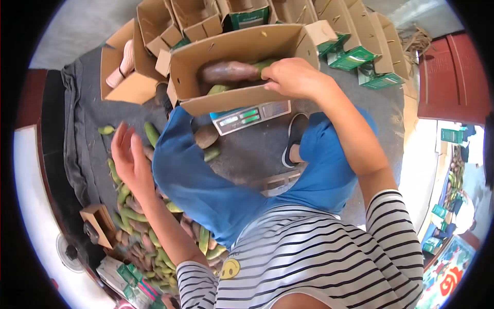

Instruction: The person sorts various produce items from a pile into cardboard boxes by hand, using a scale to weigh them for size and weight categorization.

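Observation:
A cardboard box [236, 106] stands open in front of me on a digital scale [252, 118] with a lit green display. Inside lie a long purplish-brown fruit or vegetable [229, 72] and a green one [218, 89]. My right hand [290, 77] reaches over the box's right side, its fingers curled on the end of another long green vegetable [266, 65], partly hidden by the hand. To the left of my knee, my left hand [131, 159] is raised and holds nothing, fingers apart from the thumb, above a heap of green and brown produce [149, 247].
More open cardboard boxes [195, 21] stand in a row behind, and one at left holds a pink wrapped item [123, 64]. Loose green produce [152, 135] lies on the dark floor cloth. A small fan [71, 252] and a red door [447, 77] flank the area.

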`<state>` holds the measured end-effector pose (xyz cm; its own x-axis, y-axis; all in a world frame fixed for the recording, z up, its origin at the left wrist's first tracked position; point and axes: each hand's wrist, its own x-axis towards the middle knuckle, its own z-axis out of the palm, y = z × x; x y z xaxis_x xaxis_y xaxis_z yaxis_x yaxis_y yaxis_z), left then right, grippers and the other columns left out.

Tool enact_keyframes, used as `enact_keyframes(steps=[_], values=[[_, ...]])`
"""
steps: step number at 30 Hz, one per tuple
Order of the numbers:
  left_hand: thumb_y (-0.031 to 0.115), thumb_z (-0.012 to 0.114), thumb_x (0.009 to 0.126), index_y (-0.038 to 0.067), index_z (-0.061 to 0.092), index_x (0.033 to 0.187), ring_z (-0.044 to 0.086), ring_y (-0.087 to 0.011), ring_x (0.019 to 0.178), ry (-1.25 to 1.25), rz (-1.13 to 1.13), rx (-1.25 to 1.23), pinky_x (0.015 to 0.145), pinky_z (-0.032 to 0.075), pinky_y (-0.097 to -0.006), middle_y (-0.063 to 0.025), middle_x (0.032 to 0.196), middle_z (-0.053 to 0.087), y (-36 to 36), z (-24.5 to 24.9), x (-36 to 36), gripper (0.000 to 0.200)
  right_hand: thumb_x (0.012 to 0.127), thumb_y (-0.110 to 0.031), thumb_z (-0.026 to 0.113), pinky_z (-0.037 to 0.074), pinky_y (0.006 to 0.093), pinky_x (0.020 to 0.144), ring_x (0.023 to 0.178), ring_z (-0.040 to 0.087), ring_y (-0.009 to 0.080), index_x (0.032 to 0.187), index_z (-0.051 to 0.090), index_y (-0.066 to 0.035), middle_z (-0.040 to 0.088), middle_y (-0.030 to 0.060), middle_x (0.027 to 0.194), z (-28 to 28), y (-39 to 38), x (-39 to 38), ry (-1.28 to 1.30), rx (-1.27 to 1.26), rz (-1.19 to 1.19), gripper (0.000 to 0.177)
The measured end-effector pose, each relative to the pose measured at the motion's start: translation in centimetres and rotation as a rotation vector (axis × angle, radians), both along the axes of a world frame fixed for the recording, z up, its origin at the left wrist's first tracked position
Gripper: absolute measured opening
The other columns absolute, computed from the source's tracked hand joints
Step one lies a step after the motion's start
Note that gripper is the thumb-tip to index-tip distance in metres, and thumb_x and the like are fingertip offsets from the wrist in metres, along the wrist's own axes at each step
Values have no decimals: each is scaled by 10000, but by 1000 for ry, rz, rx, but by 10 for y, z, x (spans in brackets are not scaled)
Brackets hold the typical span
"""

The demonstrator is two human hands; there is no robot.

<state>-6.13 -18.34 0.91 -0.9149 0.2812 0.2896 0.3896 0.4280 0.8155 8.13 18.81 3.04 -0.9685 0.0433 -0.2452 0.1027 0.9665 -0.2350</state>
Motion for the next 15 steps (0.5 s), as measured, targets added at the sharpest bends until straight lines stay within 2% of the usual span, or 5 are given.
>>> enact_keyframes(steps=[2,7,10,14,15], values=[[169,587,896,-15,485,1238,555,-204,1037,-30,-168,57,867,452,-316,-145,1143,576,77,56,2,401,838,-263,574,476,426,748,885,601,327,986,613,-60,635,149,899,10,8,-6,160,-130,-48,255],[345,643,827,-55,524,1078,570,-389,949,178,-198,-755,787,463,-421,-257,1045,572,140,21,-48,488,867,-255,542,479,388,732,859,610,312,976,620,-52,644,139,910,59,67,14,473,-201,-265,243],[374,654,811,-68,523,985,583,-423,866,136,-222,-725,753,461,-439,-260,928,604,139,-27,-78,493,847,-291,546,487,428,762,911,603,327,955,647,-74,644,138,953,35,95,25,487,-71,-412,262],[309,668,797,-48,522,918,587,-394,809,58,-152,-549,708,461,-425,-214,831,605,135,-52,-96,404,825,-316,594,463,431,886,1050,557,337,1252,482,-89,560,169,1184,-50,100,32,325,96,-570,496],[280,675,791,-53,543,913,608,-351,788,-155,-166,-577,691,467,-411,-211,840,625,130,-66,-112,379,814,-309,615,455,431,898,1069,547,337,1298,422,-91,544,176,1207,-57,93,30,261,-2,-614,565]])
